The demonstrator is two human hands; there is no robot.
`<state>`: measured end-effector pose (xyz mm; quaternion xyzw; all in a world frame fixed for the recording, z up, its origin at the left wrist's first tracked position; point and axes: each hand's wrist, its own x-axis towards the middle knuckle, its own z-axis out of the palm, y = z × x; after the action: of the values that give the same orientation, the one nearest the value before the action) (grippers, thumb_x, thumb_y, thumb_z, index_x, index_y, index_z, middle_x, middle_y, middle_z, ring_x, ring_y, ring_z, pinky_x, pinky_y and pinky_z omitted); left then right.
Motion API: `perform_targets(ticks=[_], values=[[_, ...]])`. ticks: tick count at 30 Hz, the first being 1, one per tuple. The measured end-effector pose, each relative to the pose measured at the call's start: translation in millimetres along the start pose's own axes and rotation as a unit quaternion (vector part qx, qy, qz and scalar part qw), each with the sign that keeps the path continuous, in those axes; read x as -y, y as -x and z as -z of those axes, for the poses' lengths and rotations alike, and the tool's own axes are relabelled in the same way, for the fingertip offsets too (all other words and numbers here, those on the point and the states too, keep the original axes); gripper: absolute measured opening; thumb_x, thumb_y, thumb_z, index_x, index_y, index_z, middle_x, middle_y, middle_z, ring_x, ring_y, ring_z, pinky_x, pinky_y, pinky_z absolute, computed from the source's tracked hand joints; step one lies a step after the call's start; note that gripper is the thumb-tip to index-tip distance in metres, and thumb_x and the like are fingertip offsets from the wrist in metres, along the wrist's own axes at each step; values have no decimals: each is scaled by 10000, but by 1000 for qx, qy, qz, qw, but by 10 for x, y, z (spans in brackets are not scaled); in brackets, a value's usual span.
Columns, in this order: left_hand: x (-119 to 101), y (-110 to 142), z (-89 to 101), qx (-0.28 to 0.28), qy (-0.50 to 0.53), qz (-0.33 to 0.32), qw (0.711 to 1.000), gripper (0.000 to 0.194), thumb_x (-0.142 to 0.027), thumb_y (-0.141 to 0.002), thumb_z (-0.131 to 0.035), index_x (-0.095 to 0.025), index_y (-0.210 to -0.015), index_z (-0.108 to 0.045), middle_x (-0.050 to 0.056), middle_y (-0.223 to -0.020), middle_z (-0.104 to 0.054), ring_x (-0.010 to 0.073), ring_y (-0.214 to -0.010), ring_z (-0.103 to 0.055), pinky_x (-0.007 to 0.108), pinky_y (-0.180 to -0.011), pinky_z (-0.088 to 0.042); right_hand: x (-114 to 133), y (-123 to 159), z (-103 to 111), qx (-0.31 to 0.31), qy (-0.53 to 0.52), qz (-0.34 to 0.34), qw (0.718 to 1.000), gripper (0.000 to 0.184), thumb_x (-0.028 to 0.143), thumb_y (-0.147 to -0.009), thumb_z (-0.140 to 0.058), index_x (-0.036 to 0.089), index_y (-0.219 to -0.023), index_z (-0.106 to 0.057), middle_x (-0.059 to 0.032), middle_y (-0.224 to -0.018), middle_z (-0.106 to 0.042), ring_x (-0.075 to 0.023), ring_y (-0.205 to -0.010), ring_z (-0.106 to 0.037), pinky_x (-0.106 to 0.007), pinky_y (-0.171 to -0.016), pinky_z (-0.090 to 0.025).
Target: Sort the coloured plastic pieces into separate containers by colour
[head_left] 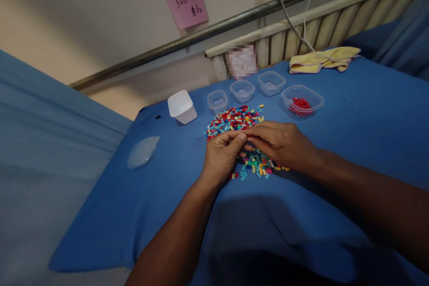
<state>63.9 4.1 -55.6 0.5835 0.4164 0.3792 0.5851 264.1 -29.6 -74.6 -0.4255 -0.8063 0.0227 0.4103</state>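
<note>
Nearest, loose small bricks (258, 167) are scattered on the blue sheet (161, 223), below and just this side of the fingers. Above them the left hand (219, 156) and right hand (286, 143) are brought together, fingertips meeting, thumb and fingers of each drawn close; whether a brick is pinched there cannot be told, the contact being hidden. The main heap (234, 118), mixed colours, is spread directly beyond the fingers, partly covered by them. Off to the left, a clear lid (144, 152) is laid flat. Farther back, a white tub (182, 107) and three clear tubs (242, 93) are lined up; red bricks (300, 103) are held in a fourth (317, 99), right. Behind, a yellow cloth (321, 60) is left crumpled near the radiator (278, 47).
</note>
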Motion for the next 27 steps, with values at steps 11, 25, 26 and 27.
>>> perform_targets(ticks=[11,25,26,27], values=[[19,82,-56,37,-10,-3,999,463,-375,-951,-740,-178,-1335,-573,-6,-873,-730,109,-648,-656,241,-661,-576,-18,-2,-3,-14,-35,39,999,184,202,-1107,-609,202,-1203,-765,-90,-1123,-829,-240,-1054,-787,-373,-943,-618],[56,143,51,80,-163,-73,981,556,-375,-1080,-606,-196,-1602,-535,17,-877,-698,143,-730,-623,268,-676,-476,-15,-61,60,22,59,8,998,136,184,-1036,-597,196,-1074,-727,-90,-1014,-806,-253,-930,-753,-372,-821,-565],[11,145,108,73,-200,-84,973,504,-390,-1078,-618,-211,-1548,-600,48,-963,-738,163,-801,-659,286,-721,-502,-73,-69,139,5,68,-9,998,156,176,-1032,-590,196,-1095,-732,-96,-1030,-809,-259,-943,-754,-379,-836,-566],[-43,150,182,71,-240,-96,963,446,-403,-1073,-632,-222,-1479,-665,73,-1047,-761,185,-878,-685,307,-773,-524,-148,-75,238,-15,84,-29,996,185,170,-1028,-585,192,-1128,-740,-106,-1063,-813,-265,-964,-755,-385,-852,-566]])
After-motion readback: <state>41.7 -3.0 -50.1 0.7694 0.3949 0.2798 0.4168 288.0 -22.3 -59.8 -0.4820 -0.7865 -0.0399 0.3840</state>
